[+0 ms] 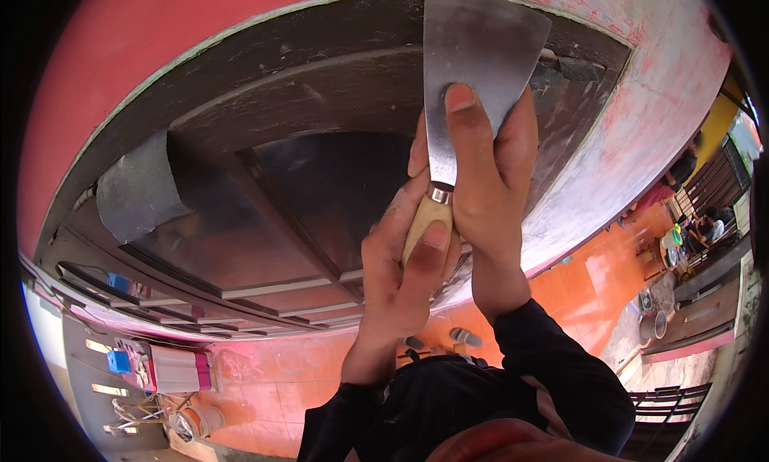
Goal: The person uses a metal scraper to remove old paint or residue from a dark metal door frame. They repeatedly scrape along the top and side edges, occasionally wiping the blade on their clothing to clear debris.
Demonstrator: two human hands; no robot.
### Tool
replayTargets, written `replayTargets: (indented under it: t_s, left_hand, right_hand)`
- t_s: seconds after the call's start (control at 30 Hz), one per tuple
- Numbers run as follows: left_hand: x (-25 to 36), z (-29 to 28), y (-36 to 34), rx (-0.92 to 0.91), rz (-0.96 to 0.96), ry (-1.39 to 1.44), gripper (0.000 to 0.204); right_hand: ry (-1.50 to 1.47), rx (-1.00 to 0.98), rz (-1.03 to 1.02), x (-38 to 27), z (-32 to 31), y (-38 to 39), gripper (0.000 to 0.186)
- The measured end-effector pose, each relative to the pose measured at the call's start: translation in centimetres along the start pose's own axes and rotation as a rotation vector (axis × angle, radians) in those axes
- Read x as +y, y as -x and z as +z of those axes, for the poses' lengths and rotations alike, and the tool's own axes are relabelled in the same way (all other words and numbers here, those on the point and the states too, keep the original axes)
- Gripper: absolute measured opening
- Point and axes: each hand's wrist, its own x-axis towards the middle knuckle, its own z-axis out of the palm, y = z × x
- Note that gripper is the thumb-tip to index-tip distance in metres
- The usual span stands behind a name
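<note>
A putty knife with a wide metal blade (pixel 481 50) and a pale wooden handle (pixel 420 222) is held up in front of the dark brown window frame (pixel 320 82). My left hand (pixel 396 262) is wrapped round the handle, thumb on top. My right hand (pixel 489 174) grips the lower part of the blade, its thumb lying flat on the metal and fingers behind. The blade's far edge points up toward the pink wall (pixel 184 46); whether it touches the frame I cannot tell. A grey sheet like sandpaper (pixel 142 191) hangs at the frame's left.
Dark glass panes (pixel 336 182) sit in the frame. Below lies an orange tiled floor (pixel 585 294) with sandals (pixel 465 336). A bucket (pixel 196 422) and a white and pink cabinet (pixel 180 370) stand at lower left. People (pixel 709 226) are at far right near a metal pot (pixel 653 326).
</note>
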Motion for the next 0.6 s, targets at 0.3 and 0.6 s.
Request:
replayTargets:
  t_s: [0.3,0.6]
  left_hand:
    - [-0.7,-0.1,-0.2,-0.05,0.017,-0.048,0.057]
    - [0.0,-0.8,0.2,-0.076,-0.026,0.065,0.057]
  right_hand:
    - [0.054,0.137,-0.014,-0.3,-0.4,-0.1,0.02]
    - [0.092,0.068,-0.059,0.4,0.2,-0.1,0.021]
